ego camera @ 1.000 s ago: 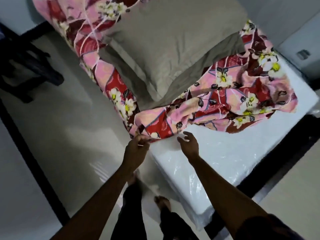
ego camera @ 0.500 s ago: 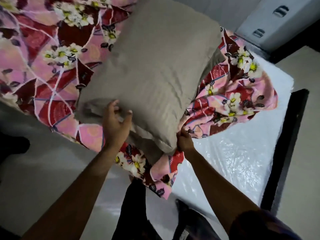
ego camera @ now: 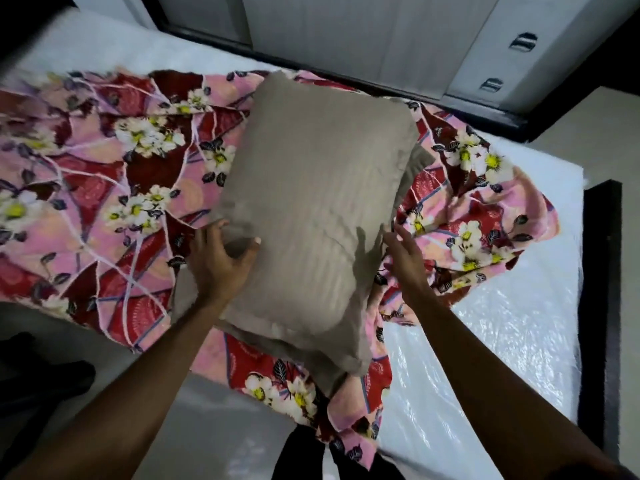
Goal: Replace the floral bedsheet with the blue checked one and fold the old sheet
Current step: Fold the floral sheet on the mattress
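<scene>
Floral bedsheet (ego camera: 121,188): lies rumpled across the centre and left of the frame, on the mattress (ego camera: 485,358). Its right end is bunched into loose folds at centre right. One corner hangs over the mattress edge at lower centre. The mattress is white and wrapped in glossy plastic. It shows bare at right and lower right, and as a strip at upper left.

Pillows: two grey pillows are stacked at the centre of the frame, on the floral bedsheet. The upper pillow (ego camera: 311,202) covers most of the lower pillow (ego camera: 322,372). The lower pillow shows only along the near edge and at a corner on the right.

Left hand (ego camera: 221,261): clasps the left edge of the upper pillow. The thumb lies on the top face and the fingers curl at the side, with the fabric dented between them.

Right hand (ego camera: 403,258): released, fingers straight and spread, just beside the right edge of the upper pillow. Contact with the pillow cannot be determined. The hand casts a shadow on the pillow face.

Surroundings: a dark bed frame (ego camera: 601,271) borders the mattress at right. A pale cabinet (ego camera: 519,43) with two handles stands at upper right. Pale floor (ego camera: 214,417) shows at lower left.
</scene>
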Motion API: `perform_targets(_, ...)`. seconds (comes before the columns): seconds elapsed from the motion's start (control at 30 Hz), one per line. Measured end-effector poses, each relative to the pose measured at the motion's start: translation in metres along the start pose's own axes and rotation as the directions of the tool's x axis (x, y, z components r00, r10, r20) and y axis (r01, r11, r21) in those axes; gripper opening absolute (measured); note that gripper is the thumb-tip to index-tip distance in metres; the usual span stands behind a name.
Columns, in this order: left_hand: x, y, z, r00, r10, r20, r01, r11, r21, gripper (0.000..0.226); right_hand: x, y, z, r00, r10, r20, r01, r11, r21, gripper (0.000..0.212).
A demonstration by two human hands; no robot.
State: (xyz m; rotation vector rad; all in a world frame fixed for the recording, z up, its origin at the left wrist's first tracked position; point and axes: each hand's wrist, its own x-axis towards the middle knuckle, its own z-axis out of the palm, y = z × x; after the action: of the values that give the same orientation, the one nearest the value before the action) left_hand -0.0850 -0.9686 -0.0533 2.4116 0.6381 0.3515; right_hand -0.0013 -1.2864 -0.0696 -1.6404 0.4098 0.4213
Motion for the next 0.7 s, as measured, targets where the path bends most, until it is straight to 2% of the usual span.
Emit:
perform_targets(0.1,0.046,-0.022,-0.003,0.975,-0.159,0.157,0.162,0.987,-0.009,0.105,0.032,-0.018,0.029,0.998,0.047,0.038,-0.046,0.999,-0.025,0.076)
perform_targets(0.17,0.074,-0.033,-0.001,0.922,-0.284,0.265,0.32,0.942,-0.105,0.127,0.045,-0.019,0.043,0.998,0.031,0.056,-0.03,0.999,-0.016,0.07)
perform_targets(0.2,0.085,-0.038,0.001,0.893,-0.317,0.319,0.368,0.923,-0.114,0.13,0.048,-0.016,0.048,0.999,0.019,0.038,-0.019,1.0,-0.011,0.067)
perform_targets(0.3,0.103,-0.05,0.007,0.812,-0.355,0.463,0.427,0.902,-0.058,0.118,0.051,-0.009,0.061,0.999,0.026,-0.032,-0.026,1.0,0.012,0.076)
perform_targets(0.4,0.119,-0.07,0.018,0.684,-0.352,0.639,0.525,0.846,-0.096,0.125,0.058,-0.005,0.07,0.992,0.027,-0.121,-0.026,1.0,0.005,0.077)
perform_targets(0.47,0.126,-0.08,0.027,0.617,-0.331,0.714,0.585,0.8,-0.135,0.123,0.063,-0.001,0.074,0.99,0.077,-0.119,-0.078,0.997,0.002,0.081)
perform_targets(0.53,0.126,-0.08,0.032,0.577,-0.286,0.765,0.63,0.752,-0.194,0.11,0.068,0.001,0.075,0.984,0.136,-0.114,-0.134,0.991,0.021,0.08)
perform_targets(0.6,0.127,-0.082,0.037,0.545,-0.276,0.792,0.673,0.707,-0.217,0.101,0.071,0.0,0.074,0.978,0.177,-0.115,-0.173,0.984,0.038,0.089)
perform_targets(0.67,0.131,-0.085,0.038,0.502,-0.314,0.806,0.714,0.677,-0.18,0.098,0.074,-0.003,0.076,0.971,0.208,-0.121,-0.203,0.978,0.054,0.102)
perform_targets(0.7,0.133,-0.084,0.038,0.503,-0.34,0.794,0.724,0.668,-0.172,0.094,0.074,-0.006,0.077,0.967,0.223,-0.126,-0.215,0.974,0.075,0.104)
